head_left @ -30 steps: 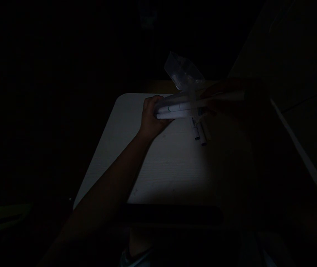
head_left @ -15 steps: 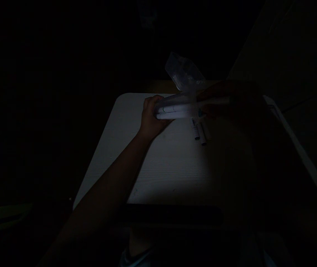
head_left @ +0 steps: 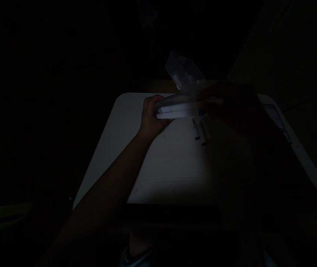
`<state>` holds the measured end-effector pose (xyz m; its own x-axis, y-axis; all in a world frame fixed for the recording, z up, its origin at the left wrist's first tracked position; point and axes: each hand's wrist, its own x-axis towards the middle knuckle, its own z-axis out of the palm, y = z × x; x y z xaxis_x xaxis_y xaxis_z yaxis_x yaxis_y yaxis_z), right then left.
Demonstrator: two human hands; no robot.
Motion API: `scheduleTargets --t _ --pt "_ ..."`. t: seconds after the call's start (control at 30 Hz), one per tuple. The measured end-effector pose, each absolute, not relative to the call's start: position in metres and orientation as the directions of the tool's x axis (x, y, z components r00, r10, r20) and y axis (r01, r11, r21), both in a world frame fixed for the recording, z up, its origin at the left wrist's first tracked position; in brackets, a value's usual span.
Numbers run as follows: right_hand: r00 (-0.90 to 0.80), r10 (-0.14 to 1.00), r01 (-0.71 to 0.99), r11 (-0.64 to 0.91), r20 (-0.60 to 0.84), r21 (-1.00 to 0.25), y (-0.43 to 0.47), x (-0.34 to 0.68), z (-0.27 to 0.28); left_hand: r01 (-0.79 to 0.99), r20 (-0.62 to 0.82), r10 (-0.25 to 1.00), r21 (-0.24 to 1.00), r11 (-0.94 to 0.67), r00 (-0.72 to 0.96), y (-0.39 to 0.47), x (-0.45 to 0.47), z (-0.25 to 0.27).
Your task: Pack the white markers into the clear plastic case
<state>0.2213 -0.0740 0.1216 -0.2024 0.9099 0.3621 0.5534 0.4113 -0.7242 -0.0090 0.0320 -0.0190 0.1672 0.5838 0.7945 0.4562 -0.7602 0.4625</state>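
Note:
My left hand is closed around the lower end of a clear plastic pouch, held sideways above the table. White markers lie inside it. The pouch's loose clear flap sticks up behind. At the pouch's right end, my right hand is in deep shadow, fingers pinched on a white marker that points into the opening. Loose markers with dark ends lie on the table just below the pouch; the right hand's shadow partly hides them.
The scene is very dark, with light on the left part of the white table. A flat dark-faced object, perhaps a phone, lies by the table's right edge. A dark bar runs along the near edge. Something green is at lower left.
My right hand has moved slightly left, sliding the marker further into the pouch. My right forearm has shifted, uncovering more of the flat object at the right edge. My left hand stays put.

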Motion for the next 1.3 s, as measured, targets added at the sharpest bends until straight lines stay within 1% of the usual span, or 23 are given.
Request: scheduleTargets --t 0.13,0.33,0.53,0.67,0.73,0.83,0.97,1.23,1.3 --pt "-0.185 0.905 0.557 0.417 0.382 -0.719 -0.072 0.221 0.12 0.452 0.799 0.577 0.458 -0.766 0.168 0.032 -0.009 -0.019" --pt "-0.176 0.89 0.594 0.436 0.42 -0.676 -0.073 0.225 0.121 0.455 0.786 0.592 0.468 -0.757 0.177 0.033 -0.01 -0.02" --pt "-0.154 0.906 0.608 0.4 0.393 -0.686 -0.07 0.229 0.119 0.45 0.776 0.611 0.495 -0.743 0.155 0.032 -0.009 -0.021" --pt "-0.143 0.894 0.581 0.423 0.424 -0.695 -0.07 0.226 0.117 0.456 0.792 0.592 0.477 -0.751 0.147 0.032 -0.008 -0.02" --pt "-0.135 0.894 0.568 0.424 0.428 -0.706 -0.071 0.222 0.117 0.473 0.777 0.613 0.491 -0.732 0.143 0.03 -0.008 -0.018" --pt "-0.154 0.899 0.565 0.42 0.409 -0.71 -0.073 0.218 0.118 0.486 0.756 0.634 0.497 -0.719 0.165 0.027 -0.008 -0.016" --pt "-0.166 0.917 0.569 0.39 0.364 -0.724 -0.074 0.216 0.117 0.474 0.757 0.631 0.499 -0.725 0.168 0.027 -0.008 -0.016" --pt "-0.289 0.867 0.568 0.496 0.405 -0.657 -0.071 0.213 0.117 0.446 0.783 0.598 0.479 -0.757 0.174 0.031 -0.009 -0.018" --pt "-0.298 0.861 0.568 0.508 0.413 -0.648 -0.071 0.213 0.116 0.446 0.783 0.599 0.481 -0.755 0.17 0.031 -0.009 -0.019"
